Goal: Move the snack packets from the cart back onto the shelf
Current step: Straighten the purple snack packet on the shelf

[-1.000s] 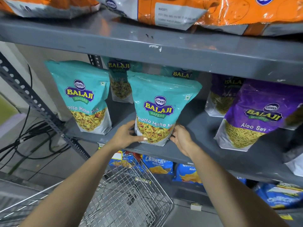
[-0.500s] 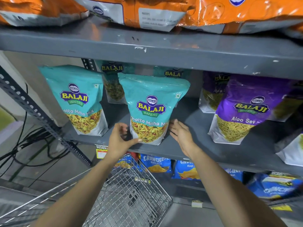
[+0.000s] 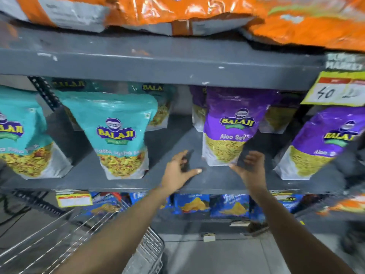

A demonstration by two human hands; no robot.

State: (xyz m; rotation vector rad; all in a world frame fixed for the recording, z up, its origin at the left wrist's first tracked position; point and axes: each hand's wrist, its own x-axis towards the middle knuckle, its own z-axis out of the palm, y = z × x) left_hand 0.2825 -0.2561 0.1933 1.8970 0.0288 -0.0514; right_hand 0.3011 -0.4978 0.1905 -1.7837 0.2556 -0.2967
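A teal Balaji packet (image 3: 118,135) stands upright on the grey middle shelf (image 3: 94,173), with another teal packet (image 3: 21,135) at its left. To the right stands a purple Aloo Sev packet (image 3: 231,131), and a second purple packet (image 3: 320,145) leans at the far right. My left hand (image 3: 179,171) hovers open over the bare shelf just left of the first purple packet. My right hand (image 3: 250,167) is open at that packet's lower right corner; whether it touches is unclear from blur. The wire cart (image 3: 110,234) sits at the lower left, its inside mostly hidden by my arm.
Orange packets (image 3: 177,10) lie on the upper shelf. Blue packets (image 3: 197,204) fill the shelf below. More teal and purple packets stand at the back. A yellow price tag (image 3: 335,89) hangs at the right. Cables lie on the floor at left.
Both hands let go of the teal packet, now standing alone, and moved right to either side of the purple Aloo Sev packet. The view swung right.
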